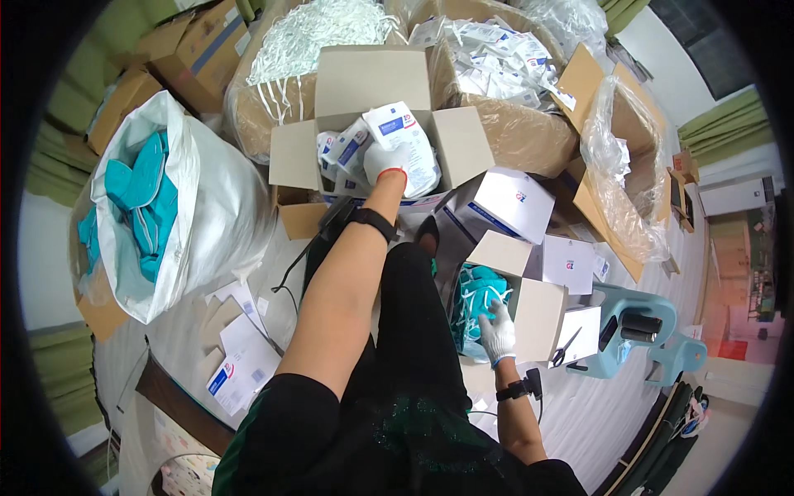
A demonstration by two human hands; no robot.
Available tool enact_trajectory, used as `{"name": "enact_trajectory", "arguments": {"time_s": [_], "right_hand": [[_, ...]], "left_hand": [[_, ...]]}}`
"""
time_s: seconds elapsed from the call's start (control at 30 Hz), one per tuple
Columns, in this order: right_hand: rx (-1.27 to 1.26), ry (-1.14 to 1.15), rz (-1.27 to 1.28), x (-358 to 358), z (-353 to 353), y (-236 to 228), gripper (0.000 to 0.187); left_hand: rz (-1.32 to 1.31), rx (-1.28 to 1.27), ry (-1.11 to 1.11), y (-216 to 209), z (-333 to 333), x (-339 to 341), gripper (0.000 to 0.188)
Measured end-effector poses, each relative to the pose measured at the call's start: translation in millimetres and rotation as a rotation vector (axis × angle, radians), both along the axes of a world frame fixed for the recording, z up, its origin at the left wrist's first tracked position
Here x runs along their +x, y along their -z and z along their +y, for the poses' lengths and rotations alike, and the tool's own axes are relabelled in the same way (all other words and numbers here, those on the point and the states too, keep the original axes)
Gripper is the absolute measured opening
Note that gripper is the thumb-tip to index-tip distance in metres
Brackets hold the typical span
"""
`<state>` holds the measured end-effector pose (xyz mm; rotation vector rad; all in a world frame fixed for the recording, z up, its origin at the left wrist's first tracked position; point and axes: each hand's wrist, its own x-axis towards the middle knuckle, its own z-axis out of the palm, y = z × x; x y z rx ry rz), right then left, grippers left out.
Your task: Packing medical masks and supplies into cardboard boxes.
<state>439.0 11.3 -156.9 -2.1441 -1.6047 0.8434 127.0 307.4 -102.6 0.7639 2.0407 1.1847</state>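
My left hand (387, 162), in a white knitted glove, is closed on the lower left side of a white packet (407, 139) with blue printing. That packet leans up out of an open carton (372, 78), beside several similar packets (346, 152). Lower on the right, my right hand (498, 337), also gloved, reaches to a smaller open box (542, 318). Its fingers are apart at the edge of a heap of teal fabric pieces with white straps (480, 293). Whether the fingertips touch the heap is hard to tell.
A white sack (223, 211) of teal padded pieces stands left. Behind are large cartons of white straps (318, 37) and packets (496, 62). A plastic-lined carton (616, 198), closed white boxes (517, 202), scissors (566, 347) and a blue stool (608, 355) are right.
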Motion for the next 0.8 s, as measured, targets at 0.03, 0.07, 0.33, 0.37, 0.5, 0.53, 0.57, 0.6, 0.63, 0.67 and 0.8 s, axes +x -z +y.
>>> {"name": "enact_trajectory", "arguments": {"time_s": [0.03, 0.07, 0.33, 0.37, 0.5, 0.53, 0.57, 0.6, 0.63, 0.67, 0.8], "right_hand": [[0.006, 0.003, 0.002, -6.5, 5.9, -9.3, 0.048], [0.075, 0.067, 0.138, -12.1, 10.9, -19.7, 0.045], [0.239, -0.023, 1.111, -78.6, 78.5, -142.1, 0.055], [0.177, -0.083, 1.332, -89.1, 88.9, -143.8, 0.057], [-0.041, -0.048, 1.341, -140.5, 89.6, -143.5, 0.045], [-0.054, -0.02, 1.29, -148.0, 76.5, -143.2, 0.039], [-0.066, 0.006, 1.237, -153.7, 62.8, -143.5, 0.034], [-0.092, 0.092, 1.232, -150.5, 49.4, -128.2, 0.026], [-0.104, 0.13, 1.266, -149.4, 34.3, -116.0, 0.024], [-0.162, 0.113, 1.319, -142.8, 27.3, -107.2, 0.024], [-0.035, -0.137, 0.93, -108.4, 34.5, -114.1, 0.04]], "left_hand": [[-0.016, 0.135, -0.02, -7.6, -0.8, -0.2, 0.033], [-0.082, 0.268, 0.005, -13.8, -5.5, -1.9, 0.028], [-0.544, 0.4, 0.763, -117.5, -136.8, -46.9, 0.03], [-0.641, 0.328, 0.863, -114.4, -153.5, -50.8, 0.035], [-0.468, 0.256, 0.994, -82.8, -217.5, -40.9, 0.054], [-0.447, 0.203, 1.06, -84.6, -229.0, -38.8, 0.051], [-0.605, 0.062, 1.025, -73.8, -240.7, -38.0, 0.058], [-0.49, 0.03, 0.983, -70.1, -251.7, -34.0, 0.055], [-0.373, 0.001, 0.936, -67.8, -264.5, -28.1, 0.053], [-0.19, 0.083, 0.853, -57.1, -277.0, -20.7, 0.038], [0.121, -0.063, 0.923, -64.3, -281.4, 0.6, 0.029]]}}
